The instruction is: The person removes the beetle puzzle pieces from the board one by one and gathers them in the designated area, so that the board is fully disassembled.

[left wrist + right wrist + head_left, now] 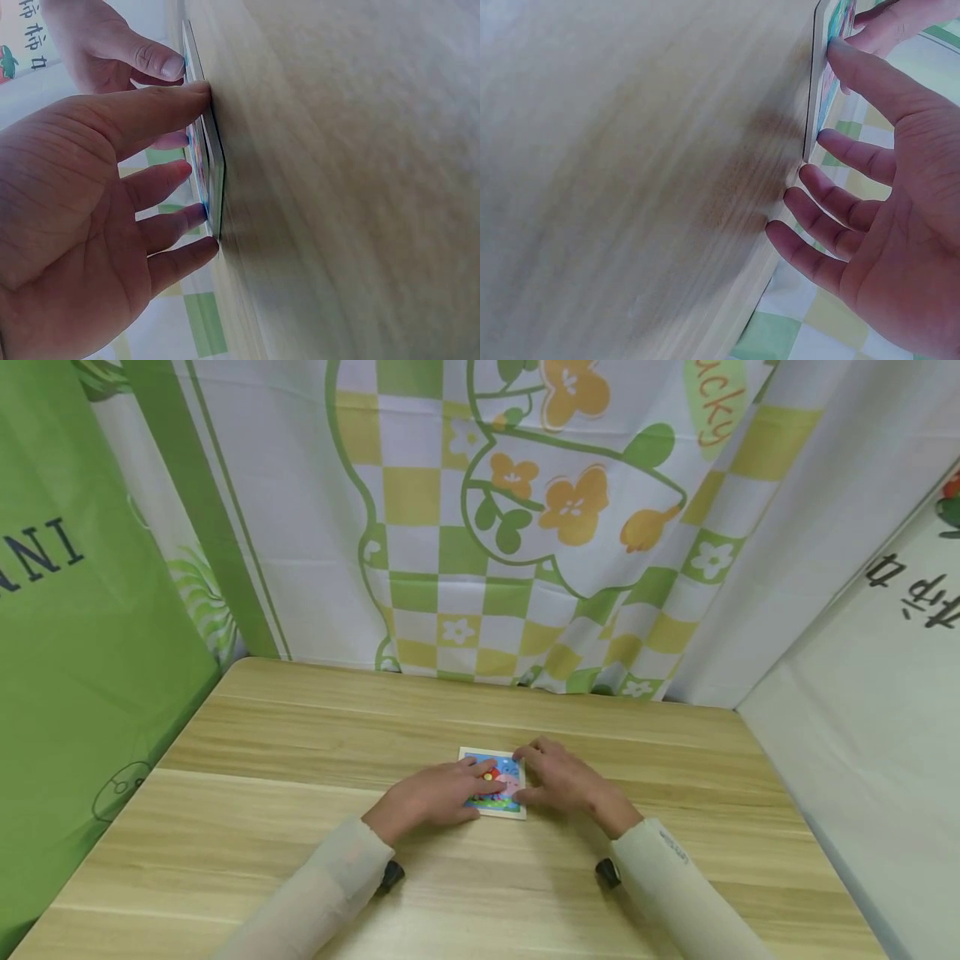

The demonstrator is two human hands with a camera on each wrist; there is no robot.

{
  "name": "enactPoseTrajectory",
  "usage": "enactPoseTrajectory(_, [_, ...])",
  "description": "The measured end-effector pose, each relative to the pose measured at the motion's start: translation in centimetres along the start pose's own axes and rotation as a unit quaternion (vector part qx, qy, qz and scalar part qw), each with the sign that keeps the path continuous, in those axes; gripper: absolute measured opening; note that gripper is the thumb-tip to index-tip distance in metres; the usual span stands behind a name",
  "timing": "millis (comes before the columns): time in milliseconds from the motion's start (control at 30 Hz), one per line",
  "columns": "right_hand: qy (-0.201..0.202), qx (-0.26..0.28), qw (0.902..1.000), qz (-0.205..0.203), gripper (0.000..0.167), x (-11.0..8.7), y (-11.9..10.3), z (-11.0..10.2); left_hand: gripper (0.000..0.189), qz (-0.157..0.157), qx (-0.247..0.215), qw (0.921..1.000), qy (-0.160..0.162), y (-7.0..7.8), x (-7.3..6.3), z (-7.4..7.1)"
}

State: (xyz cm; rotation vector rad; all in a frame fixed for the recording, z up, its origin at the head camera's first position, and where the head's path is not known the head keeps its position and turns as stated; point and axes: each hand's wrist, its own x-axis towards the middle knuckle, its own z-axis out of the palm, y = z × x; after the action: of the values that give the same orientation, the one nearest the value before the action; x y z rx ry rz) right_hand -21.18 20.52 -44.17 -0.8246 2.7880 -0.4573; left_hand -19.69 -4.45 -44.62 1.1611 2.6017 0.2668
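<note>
A small square picture board (pixel 512 768) lies flat on the wooden table, with a pale rim and a blue picture showing red and pink shapes. From its left side my left hand (pixel 438 793) reaches over it, fingers spread on the picture and thumb (pixel 196 90) touching the near rim. My right hand (pixel 564 779) is at the right side, its thumb (pixel 841 46) and index fingertip touching the board's edge. The other right fingers (pixel 810 247) reach down to the table beyond the board. Part of the picture is hidden under the left fingers.
The wooden table (pixel 300 727) extends all round the board. A patterned curtain (pixel 420 527) hangs along its back edge, a green cloth (pixel 82 652) at the left and a white one (pixel 870 718) at the right. Small black devices (pixel 608 873) show beneath both wrists.
</note>
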Motion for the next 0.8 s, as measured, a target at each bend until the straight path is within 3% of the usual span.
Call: enactPoseTrajectory(800, [-0.002,0.047,0.9988,0.009,0.054,1.06,-0.09,-0.42,0.058,-0.028,0.004,0.9993,-0.026,0.99,0.55,-0.45])
